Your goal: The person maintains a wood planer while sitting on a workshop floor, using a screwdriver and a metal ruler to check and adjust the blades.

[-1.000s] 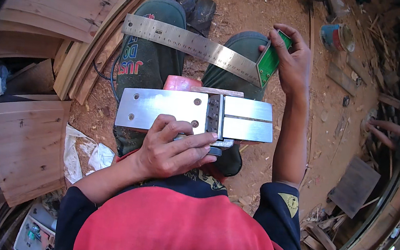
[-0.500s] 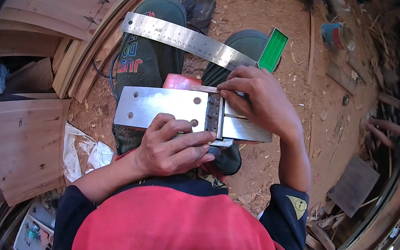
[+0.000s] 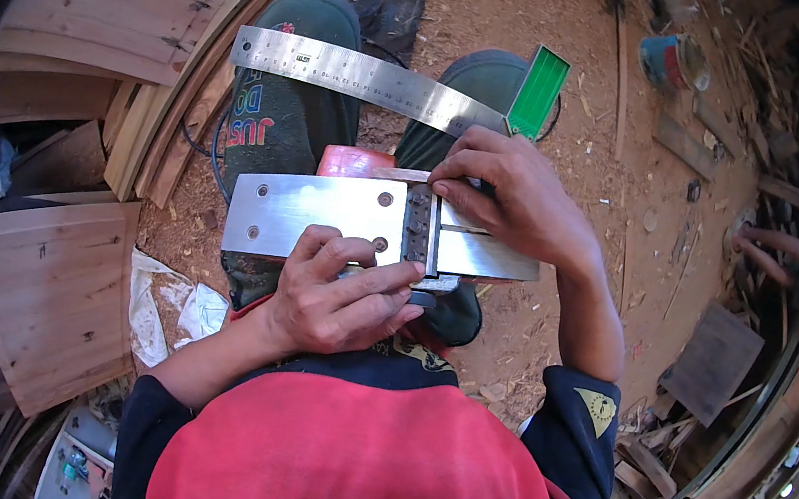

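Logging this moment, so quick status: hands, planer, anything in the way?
Left hand at near end of cutter, right hand at far end. Planer sole-up. Square across knees, not over planer.

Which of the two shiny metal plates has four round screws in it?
The longer plate, on the left. Four screws show in it; the shorter plate, on the right, shows a groove instead, though the right hand covers part.

Left forearm [image 3: 221, 359], at eight o'clock, angles toward two; left hand [image 3: 342, 290] back-up, upper fingers bent, others reaching toward two. Right forearm [image 3: 596, 321], at four, runs upward; right hand [image 3: 517, 196], wrist bent, points toward ten.
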Demonstrator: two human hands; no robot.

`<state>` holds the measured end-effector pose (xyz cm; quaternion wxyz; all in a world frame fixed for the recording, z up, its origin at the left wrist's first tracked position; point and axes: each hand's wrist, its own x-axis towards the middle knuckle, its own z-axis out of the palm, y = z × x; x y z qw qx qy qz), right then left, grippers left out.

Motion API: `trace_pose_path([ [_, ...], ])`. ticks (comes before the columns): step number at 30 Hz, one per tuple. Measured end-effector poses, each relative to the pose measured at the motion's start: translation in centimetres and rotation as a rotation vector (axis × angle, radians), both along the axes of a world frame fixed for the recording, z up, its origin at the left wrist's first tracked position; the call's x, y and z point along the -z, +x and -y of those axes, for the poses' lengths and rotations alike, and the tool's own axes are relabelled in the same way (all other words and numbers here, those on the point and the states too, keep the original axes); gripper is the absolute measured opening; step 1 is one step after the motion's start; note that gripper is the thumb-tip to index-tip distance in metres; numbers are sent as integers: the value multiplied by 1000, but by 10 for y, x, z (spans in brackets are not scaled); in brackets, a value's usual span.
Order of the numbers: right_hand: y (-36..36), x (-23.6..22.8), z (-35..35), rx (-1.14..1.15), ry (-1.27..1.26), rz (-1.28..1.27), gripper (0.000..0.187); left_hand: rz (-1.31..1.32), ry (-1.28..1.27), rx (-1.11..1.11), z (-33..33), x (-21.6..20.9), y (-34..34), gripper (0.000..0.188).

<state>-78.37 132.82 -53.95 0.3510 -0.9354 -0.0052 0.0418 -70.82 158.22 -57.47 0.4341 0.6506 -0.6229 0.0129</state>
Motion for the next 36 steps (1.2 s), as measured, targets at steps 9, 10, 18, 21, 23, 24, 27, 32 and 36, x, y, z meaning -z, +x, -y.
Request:
trace_pose_path([
  [9, -2, 3, 0, 9, 9, 3, 14, -10, 10, 3, 1, 0, 1, 18],
  [10, -1, 3, 0, 18, 23, 6, 15, -11, 13, 2, 0, 0, 0, 18],
  [18, -2, 4, 1, -2, 21, 4, 13, -17, 26, 3, 0, -2, -1, 18],
  [21, -1, 4, 1, -6, 20, 7, 13, -21, 43, -10, 0, -3, -2, 18],
  [23, -1, 5, 1, -6, 17, 5, 13, -23, 45, -11, 0, -2, -2, 17],
  [24, -1, 5, 1, -7, 9, 12, 14, -23, 44, -12, 0, -2, -2, 17],
  [27, -1, 5, 1, -12, 11, 8, 14, -24, 60, -6, -1, -2, -2, 17],
  [32, 0, 2, 1, -14, 7, -4, 14, -71, 66, -6, 3, -10, -1, 18],
  [36, 4, -4, 0, -39, -14, -51, 15, -72, 52, -8, -1, -7, 0, 18],
])
